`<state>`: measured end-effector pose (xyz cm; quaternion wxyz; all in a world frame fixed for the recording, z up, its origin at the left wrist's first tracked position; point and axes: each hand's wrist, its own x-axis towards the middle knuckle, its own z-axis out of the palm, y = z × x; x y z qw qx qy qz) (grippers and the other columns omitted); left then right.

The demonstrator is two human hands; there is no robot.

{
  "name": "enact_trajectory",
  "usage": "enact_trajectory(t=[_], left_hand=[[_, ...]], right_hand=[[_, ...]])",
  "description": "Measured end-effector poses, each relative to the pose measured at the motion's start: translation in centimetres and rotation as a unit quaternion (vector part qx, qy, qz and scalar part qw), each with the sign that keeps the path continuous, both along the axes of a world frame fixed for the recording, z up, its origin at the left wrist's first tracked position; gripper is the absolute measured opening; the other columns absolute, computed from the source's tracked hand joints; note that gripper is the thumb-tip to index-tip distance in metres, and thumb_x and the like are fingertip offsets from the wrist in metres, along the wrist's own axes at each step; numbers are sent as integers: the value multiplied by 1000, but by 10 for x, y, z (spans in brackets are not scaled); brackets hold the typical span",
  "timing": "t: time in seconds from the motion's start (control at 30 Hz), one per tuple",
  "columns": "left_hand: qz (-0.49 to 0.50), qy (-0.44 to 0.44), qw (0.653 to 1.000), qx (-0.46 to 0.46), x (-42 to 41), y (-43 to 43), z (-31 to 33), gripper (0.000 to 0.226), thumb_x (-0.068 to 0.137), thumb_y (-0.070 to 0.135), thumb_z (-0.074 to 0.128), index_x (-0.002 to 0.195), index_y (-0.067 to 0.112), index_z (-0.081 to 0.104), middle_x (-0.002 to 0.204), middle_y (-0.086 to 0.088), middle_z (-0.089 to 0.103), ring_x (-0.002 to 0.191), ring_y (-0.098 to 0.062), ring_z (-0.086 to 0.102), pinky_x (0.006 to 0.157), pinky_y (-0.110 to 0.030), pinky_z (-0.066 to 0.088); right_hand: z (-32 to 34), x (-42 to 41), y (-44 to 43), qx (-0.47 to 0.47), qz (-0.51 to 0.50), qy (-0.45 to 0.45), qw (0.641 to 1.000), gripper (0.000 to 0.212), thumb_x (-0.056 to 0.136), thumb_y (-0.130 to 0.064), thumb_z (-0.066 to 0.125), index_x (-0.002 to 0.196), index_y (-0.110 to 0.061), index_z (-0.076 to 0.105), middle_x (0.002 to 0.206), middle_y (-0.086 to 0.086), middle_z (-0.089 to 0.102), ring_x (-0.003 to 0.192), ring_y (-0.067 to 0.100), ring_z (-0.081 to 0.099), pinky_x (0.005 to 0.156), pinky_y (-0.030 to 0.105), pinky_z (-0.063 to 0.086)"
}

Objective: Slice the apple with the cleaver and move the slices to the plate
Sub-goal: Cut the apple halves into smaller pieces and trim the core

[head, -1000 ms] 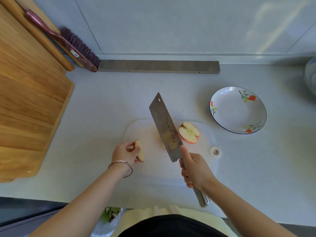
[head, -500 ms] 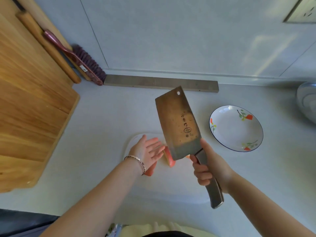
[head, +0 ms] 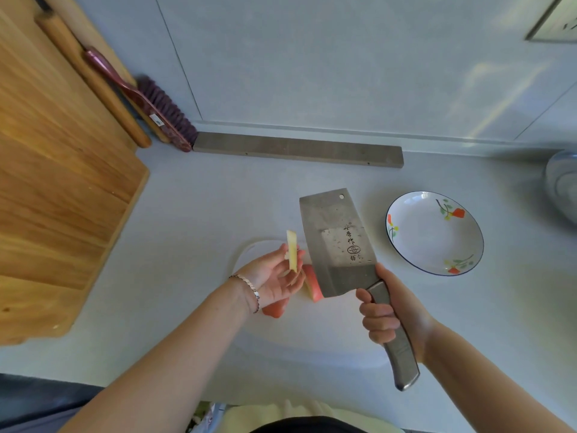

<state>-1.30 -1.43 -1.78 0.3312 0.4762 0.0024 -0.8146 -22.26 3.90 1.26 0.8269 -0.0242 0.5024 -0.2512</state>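
My left hand (head: pixel 274 278) is palm up over the white cutting board (head: pixel 312 335), holding a thin pale apple slice (head: pixel 292 254) upright in its fingers. My right hand (head: pixel 387 310) grips the steel handle of the cleaver (head: pixel 338 242), whose broad blade is lifted flat-side toward me, just right of the slice. A red-skinned apple piece (head: pixel 313 285) lies on the board, half hidden by the blade. Another red piece (head: pixel 274 309) shows under my left wrist. The flowered white plate (head: pixel 434 232) lies empty to the right.
A large wooden board (head: pixel 56 189) fills the left side. A rolling pin (head: pixel 93 79) and a purple brush (head: pixel 156 115) lean in the back corner beside a grey bar (head: pixel 296 150) along the wall. A pale round vessel (head: pixel 562 185) sits at the right edge.
My left hand has turned palm up and now holds a thin apple slice upright. The cleaver stays raised, shifted slightly right. The camera view has tilted upward.
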Motion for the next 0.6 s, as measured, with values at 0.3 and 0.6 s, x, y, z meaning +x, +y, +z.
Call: enact_trajectory(t=[0.3, 0.6], left_hand=[[-204, -592, 748, -222, 24, -23, -37, 23, 81, 26, 68, 99, 13, 71, 88, -10, 67, 89, -25, 60, 83, -32, 47], [-448, -618, 487, -425, -17, -17, -41, 39, 84, 18, 57, 122, 15, 55, 131, -4, 51, 123, -27, 44, 102, -31, 35]], right_hand=[[6, -2, -2, -67, 95, 235, 965, 56, 88, -65, 37, 65, -14, 39, 48, -2, 25, 35, 11, 21, 37, 17, 21], [5, -7, 10, -116, 148, 342, 921, 60, 92, -63, 29, 61, -13, 35, 46, 0, 30, 39, 14, 25, 41, 20, 28]])
